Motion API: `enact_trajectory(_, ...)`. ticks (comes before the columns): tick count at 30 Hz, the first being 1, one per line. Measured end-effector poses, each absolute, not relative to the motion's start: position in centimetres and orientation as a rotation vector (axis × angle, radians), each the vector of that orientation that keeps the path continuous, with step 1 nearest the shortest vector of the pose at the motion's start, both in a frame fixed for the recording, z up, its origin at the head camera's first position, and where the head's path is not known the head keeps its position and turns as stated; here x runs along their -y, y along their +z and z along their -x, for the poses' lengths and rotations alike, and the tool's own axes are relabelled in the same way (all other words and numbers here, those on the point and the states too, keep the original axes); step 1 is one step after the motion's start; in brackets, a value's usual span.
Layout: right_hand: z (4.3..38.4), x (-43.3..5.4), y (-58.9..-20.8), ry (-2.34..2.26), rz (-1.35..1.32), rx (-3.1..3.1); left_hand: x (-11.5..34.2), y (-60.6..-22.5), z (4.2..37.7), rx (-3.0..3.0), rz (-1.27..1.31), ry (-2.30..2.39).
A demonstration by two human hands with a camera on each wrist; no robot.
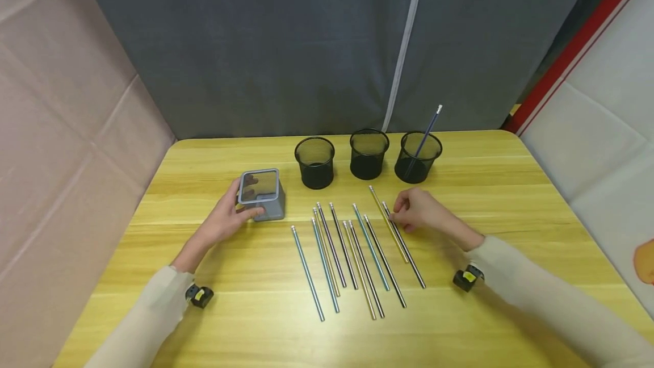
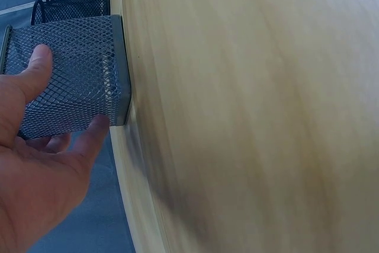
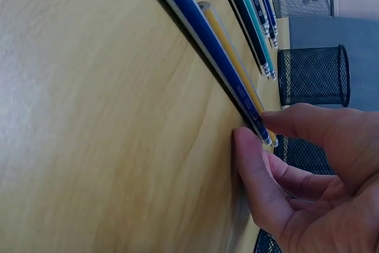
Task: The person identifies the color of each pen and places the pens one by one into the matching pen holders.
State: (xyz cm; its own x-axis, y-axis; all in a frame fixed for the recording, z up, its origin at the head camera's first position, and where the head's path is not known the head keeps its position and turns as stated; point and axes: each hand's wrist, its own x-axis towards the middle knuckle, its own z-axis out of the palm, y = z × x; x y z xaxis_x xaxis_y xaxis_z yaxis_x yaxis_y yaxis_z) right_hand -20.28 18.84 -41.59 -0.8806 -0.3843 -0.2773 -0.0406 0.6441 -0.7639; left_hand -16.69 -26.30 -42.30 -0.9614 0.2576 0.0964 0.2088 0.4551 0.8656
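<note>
My left hand (image 1: 225, 219) holds a grey square mesh pencil cup (image 1: 272, 209) at the left of the table, thumb on its near side and other fingers round the far side. In the left wrist view the fingers (image 2: 95, 131) press the mesh. On the right, my right hand (image 1: 423, 209) pinches a dark blue pencil (image 3: 219, 57) close to its eraser end, between thumb and forefinger. That pencil lies slanted along the table, right beside a yellow pencil (image 1: 388, 223). Several more pencils (image 1: 332, 249), blue, teal, dark and gold, lie spread to the left, erasers pointing away.
Three round black mesh cups stand in a row at the back: a left cup (image 1: 317, 176), a middle cup (image 1: 367, 167) and a right cup (image 1: 406, 170). A blue pencil (image 1: 430, 125) leans in the right cup. A grey curtain (image 1: 255, 50) hangs behind the table.
</note>
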Motion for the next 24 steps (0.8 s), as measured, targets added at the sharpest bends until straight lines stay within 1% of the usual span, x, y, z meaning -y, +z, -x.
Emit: enact_trajectory(24, 20.62, -18.08, -41.08, -0.942, 0.343, -2.545, 26.41, -42.44, 16.73, -2.628, -0.428, 1.561)
